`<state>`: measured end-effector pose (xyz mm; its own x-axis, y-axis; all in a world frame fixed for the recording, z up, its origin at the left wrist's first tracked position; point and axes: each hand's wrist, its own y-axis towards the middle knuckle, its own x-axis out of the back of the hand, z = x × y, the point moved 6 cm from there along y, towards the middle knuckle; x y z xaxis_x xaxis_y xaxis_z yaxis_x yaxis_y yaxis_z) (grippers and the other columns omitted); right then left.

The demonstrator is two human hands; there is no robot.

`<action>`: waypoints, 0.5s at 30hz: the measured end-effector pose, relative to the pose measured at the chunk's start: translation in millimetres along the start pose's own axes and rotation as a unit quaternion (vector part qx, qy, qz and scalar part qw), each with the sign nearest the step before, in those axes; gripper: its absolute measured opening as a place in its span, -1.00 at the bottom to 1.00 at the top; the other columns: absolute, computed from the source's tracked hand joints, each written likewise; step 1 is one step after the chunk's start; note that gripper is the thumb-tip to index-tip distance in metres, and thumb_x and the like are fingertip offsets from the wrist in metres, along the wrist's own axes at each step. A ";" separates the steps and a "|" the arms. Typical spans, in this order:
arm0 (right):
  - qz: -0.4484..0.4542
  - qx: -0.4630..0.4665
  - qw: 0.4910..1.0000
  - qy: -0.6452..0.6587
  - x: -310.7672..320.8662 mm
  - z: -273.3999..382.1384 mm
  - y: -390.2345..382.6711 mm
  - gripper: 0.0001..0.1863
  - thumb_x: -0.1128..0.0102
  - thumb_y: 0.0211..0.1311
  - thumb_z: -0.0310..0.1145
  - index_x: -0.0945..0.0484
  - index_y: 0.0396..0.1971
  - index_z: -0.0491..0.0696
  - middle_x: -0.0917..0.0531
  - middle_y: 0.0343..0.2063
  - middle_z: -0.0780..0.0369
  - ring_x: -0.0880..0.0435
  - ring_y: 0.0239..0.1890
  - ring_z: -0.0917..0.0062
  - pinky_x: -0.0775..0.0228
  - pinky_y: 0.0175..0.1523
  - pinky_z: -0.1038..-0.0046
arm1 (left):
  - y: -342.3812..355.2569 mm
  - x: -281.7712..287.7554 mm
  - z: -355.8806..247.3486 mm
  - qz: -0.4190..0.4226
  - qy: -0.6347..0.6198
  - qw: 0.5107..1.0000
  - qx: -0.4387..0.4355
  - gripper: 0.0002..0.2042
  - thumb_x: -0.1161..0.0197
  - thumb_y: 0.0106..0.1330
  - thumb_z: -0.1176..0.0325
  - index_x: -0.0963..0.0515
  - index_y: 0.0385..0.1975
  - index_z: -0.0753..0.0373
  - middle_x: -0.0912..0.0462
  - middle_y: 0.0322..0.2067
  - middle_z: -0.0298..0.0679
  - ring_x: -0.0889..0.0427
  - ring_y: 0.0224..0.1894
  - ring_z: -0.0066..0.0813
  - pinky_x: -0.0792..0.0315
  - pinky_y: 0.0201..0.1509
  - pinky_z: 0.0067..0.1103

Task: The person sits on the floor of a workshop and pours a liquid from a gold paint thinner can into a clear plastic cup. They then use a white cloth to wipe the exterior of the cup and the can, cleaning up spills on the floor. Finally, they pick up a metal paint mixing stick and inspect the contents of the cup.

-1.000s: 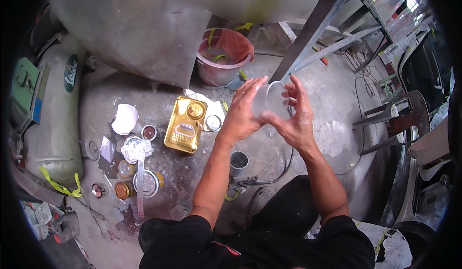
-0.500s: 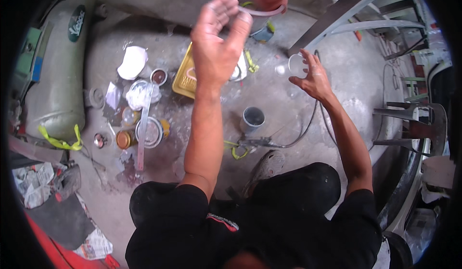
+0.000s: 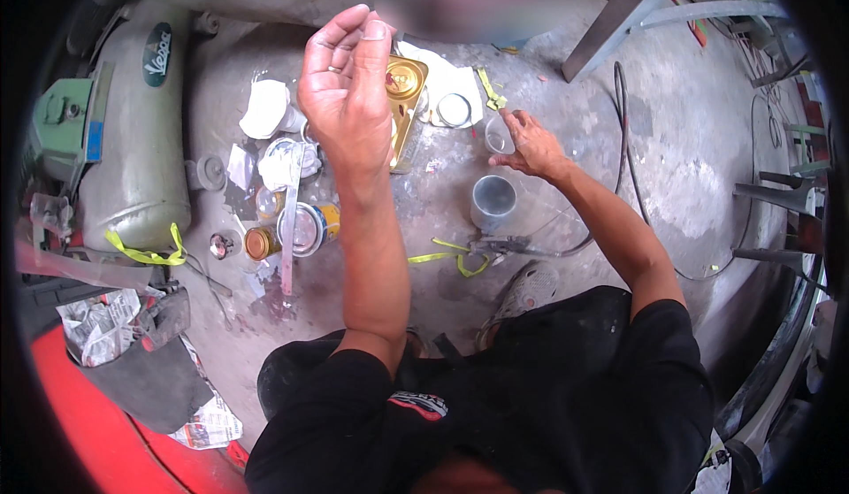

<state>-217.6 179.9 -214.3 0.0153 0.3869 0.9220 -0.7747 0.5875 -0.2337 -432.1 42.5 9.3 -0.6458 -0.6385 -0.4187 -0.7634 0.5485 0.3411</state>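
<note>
My left hand [image 3: 347,96] is raised over the floor, palm showing, fingers loosely bent and thumb up beside them; I see nothing held in it. Below and beside it lies a gold tin tray or lid [image 3: 409,78]. With my right hand [image 3: 536,147] I grip a small clear plastic cup [image 3: 499,136], fingers and thumb around its side. Just below that cup a grey cup [image 3: 493,200] stands upright on the floor. A spray gun with a hose [image 3: 506,245] lies near it, beside a yellow-green strap [image 3: 473,267].
To the left are an open can [image 3: 305,230] with a flat metal strip [image 3: 290,220] across it, a small brown-lidded jar [image 3: 259,244] and crumpled white paper [image 3: 290,165]. A large grey tank [image 3: 141,158] stands further left. A metal frame leg [image 3: 610,30] rises at the upper right.
My right hand has moved left with the clear cup, nearer the grey cup. My left hand has shifted left, its fingers more bent. The whole view has turned a little.
</note>
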 end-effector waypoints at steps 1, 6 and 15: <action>-0.002 0.001 1.000 -0.003 1.1 1.7 -2.1 0.11 -0.43 -0.05 0.24 -0.12 0.41 -0.03 -0.35 0.25 -0.02 -0.41 0.26 0.02 -0.39 0.25 0.10 | -0.7 -2.9 2.3 0.006 -0.003 1.000 0.001 -0.77 -0.18 0.41 0.53 -0.47 0.02 0.41 -0.67 -0.12 -0.06 -0.68 -0.08 -0.37 -0.54 0.14 -0.48; -0.081 0.010 0.997 -0.005 21.0 6.4 -9.4 0.10 -0.40 -0.03 0.26 -0.13 0.39 -0.06 -0.30 0.30 -0.05 -0.39 0.27 0.00 -0.38 0.25 0.07 | -2.3 -10.1 8.4 -0.004 -0.041 0.999 0.010 -0.75 -0.26 0.35 0.56 -0.46 -0.02 0.45 -0.64 -0.13 -0.10 -0.66 -0.10 -0.49 -0.55 0.02 -0.63; -0.367 0.085 0.923 0.082 79.7 -8.1 -18.7 -0.88 -0.32 0.19 -0.42 -0.65 -0.33 -0.14 -0.63 -0.14 0.09 -0.59 -0.06 0.14 -0.45 0.02 0.19 | 19.6 -2.4 -75.4 -0.061 0.002 0.983 -0.171 -0.86 -0.31 0.34 0.52 -0.56 -0.19 0.42 -0.65 -0.39 -0.21 -0.60 -0.44 -0.60 -0.51 -0.30 -0.68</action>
<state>-196.8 205.5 -139.0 0.6600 0.0387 0.7502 -0.6050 0.6195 0.5003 -446.4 14.1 80.5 -0.5479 -0.6908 -0.4718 -0.7945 0.2532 0.5520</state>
